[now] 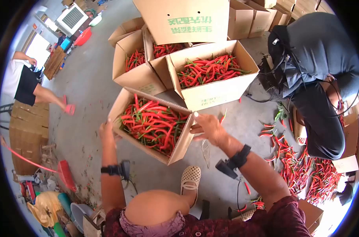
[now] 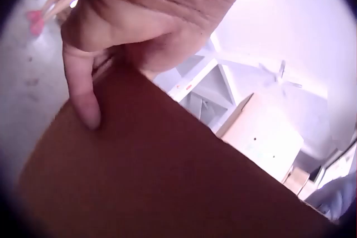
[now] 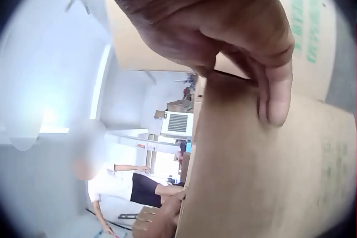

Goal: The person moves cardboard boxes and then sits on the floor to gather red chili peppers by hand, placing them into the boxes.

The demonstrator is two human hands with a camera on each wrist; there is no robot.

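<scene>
An open cardboard box full of red chili peppers is tilted between both hands in the head view. My left hand grips its left end; in the left wrist view that hand bends over the top edge, with a finger lying down the cardboard wall. At the opposite end my right hand holds the upper edge. Seen from the right wrist, this hand hooks over the rim, fingers against the wall. Parts of both hands inside the box are hidden.
Beyond stands a larger box of chilies, with more filled boxes to its left. Loose chilies lie on the floor at right, near a seated person. Another person walks at left, above a red broom.
</scene>
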